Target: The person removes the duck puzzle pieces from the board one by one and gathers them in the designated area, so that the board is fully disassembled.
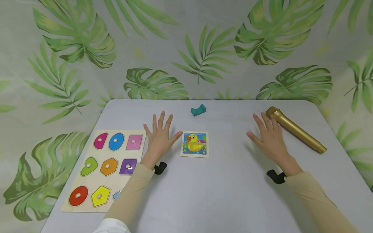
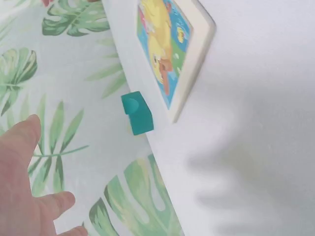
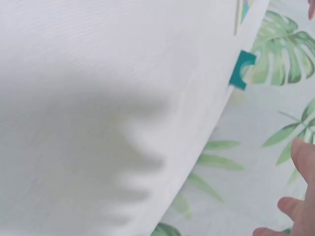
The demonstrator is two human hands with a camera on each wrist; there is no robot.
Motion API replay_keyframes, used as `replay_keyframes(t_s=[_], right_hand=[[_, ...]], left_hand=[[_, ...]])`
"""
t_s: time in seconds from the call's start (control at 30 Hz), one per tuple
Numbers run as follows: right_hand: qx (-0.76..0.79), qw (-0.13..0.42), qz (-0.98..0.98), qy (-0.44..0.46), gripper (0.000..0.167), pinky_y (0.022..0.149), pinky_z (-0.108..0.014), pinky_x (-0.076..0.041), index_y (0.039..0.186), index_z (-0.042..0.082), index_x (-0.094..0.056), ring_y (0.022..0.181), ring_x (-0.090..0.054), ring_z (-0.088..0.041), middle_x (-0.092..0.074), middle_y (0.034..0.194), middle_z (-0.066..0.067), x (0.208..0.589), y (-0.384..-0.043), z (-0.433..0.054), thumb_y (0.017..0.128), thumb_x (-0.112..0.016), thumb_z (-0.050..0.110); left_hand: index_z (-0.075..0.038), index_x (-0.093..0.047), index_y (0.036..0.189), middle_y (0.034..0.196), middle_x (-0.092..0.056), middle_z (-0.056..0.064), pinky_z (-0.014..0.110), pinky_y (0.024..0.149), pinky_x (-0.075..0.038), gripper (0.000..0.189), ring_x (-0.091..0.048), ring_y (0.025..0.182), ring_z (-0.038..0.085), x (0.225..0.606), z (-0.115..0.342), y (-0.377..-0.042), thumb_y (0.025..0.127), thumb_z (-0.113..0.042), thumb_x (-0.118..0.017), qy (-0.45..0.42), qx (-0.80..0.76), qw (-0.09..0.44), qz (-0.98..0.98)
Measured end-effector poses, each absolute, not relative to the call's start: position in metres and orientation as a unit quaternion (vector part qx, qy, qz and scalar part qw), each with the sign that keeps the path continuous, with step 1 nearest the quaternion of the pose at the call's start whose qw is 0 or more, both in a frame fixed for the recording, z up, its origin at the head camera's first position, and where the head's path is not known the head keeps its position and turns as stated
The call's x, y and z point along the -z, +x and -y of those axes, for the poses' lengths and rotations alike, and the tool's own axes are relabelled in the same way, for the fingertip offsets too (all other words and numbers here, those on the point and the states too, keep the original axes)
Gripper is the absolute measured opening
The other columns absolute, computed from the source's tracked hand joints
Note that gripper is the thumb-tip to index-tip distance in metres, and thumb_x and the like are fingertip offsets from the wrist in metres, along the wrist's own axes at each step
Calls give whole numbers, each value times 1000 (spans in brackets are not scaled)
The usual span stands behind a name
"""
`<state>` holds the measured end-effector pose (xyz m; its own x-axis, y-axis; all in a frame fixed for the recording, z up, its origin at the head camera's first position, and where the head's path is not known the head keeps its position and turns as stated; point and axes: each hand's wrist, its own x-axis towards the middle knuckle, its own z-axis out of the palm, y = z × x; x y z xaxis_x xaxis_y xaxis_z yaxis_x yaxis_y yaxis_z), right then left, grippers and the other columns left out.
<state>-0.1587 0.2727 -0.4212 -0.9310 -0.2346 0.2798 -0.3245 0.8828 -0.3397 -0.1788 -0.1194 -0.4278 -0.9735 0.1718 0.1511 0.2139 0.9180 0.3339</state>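
My left hand (image 1: 159,141) hovers over the table with its fingers spread, between a wooden shape puzzle board and a small duck picture puzzle (image 1: 194,144). Nothing is in it, and its thumb points toward the duck puzzle's left edge. My right hand (image 1: 269,138) is also raised with spread, empty fingers, close to a gold microphone (image 1: 300,130); its fingertips overlap the microphone's head in the head view. A teal block (image 1: 198,110) with a rounded notch lies near the far table edge, and it shows in the left wrist view (image 2: 138,114) too.
On the left lies the shape puzzle board (image 1: 97,181) with several coloured knobbed pieces, partly covered by my left forearm. The white table (image 1: 221,194) ends at a leaf-printed cloth (image 1: 204,48) behind it. A black wrist camera (image 1: 276,177) sits at each wrist.
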Motion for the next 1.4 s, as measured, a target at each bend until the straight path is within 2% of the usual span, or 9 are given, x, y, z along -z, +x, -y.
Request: replay_keyframes(t_s=[0.2, 0.4, 0.5, 0.77, 0.9, 1.03, 1.2, 1.4], right_hand=[[-294, 101, 927, 210, 69, 104, -65, -20, 150, 6, -27, 136, -20, -47, -25, 150, -26, 416, -172, -245, 95, -62, 26], [-372, 61, 892, 248, 63, 102, -55, -32, 148, 6, -33, 130, -36, -37, -36, 147, -18, 418, -183, -203, 94, -63, 18], [-396, 32, 881, 258, 62, 99, -52, -39, 147, 7, -35, 125, -42, -35, -39, 145, -17, 423, -188, -181, 93, -64, 15], [-432, -30, 852, 293, 56, 96, -50, -43, 144, 3, -39, 120, -49, -36, -45, 140, -20, 445, -204, -135, 93, -62, 5], [-440, -52, 844, 304, 52, 95, -48, -45, 140, 1, -43, 115, -53, -37, -52, 132, -23, 452, -210, -118, 91, -62, 2], [-426, -78, 848, 304, 48, 95, -46, -45, 136, 0, -46, 113, -55, -35, -57, 126, -21, 457, -214, -107, 91, -63, 2], [-386, -106, 868, 294, 44, 99, -42, -42, 132, 1, -50, 113, -55, -30, -59, 124, -16, 460, -218, -96, 89, -63, 1], [-351, -118, 888, 272, 38, 98, -41, -41, 125, 0, -57, 111, -53, -27, -60, 123, -11, 460, -220, -89, 88, -64, 1]], left_hand=[[-14, -25, 153, 159, -9, 12, 69, 105, -6, 70, -3, 143, 38, 424, 118, -171, 96, -47, -51, -159, 257, 54, 952], [-9, -28, 151, 157, -18, 13, 66, 106, -14, 65, -17, 141, 37, 427, 116, -162, 98, -37, -54, -197, 320, 49, 925], [-7, -32, 149, 155, -24, 14, 61, 108, -19, 63, -22, 140, 35, 433, 115, -160, 98, -33, -55, -204, 333, 45, 919], [-1, -41, 143, 149, -35, 14, 46, 109, -28, 54, -34, 135, 32, 453, 108, -151, 97, -22, -58, -219, 349, -14, 911], [0, -44, 141, 147, -39, 13, 45, 108, -30, 52, -36, 134, 31, 459, 106, -148, 98, -26, -56, -239, 323, -47, 914], [-2, -47, 140, 147, -40, 12, 51, 107, -28, 50, -35, 135, 30, 463, 103, -145, 99, -30, -54, -252, 286, -68, 922], [-2, -48, 139, 147, -40, 12, 59, 107, -23, 48, -33, 136, 28, 465, 103, -140, 98, -27, -55, -261, 261, -69, 927], [0, -49, 138, 147, -38, 12, 60, 107, -21, 48, -32, 136, 29, 466, 102, -137, 97, -25, -57, -267, 256, -61, 927]])
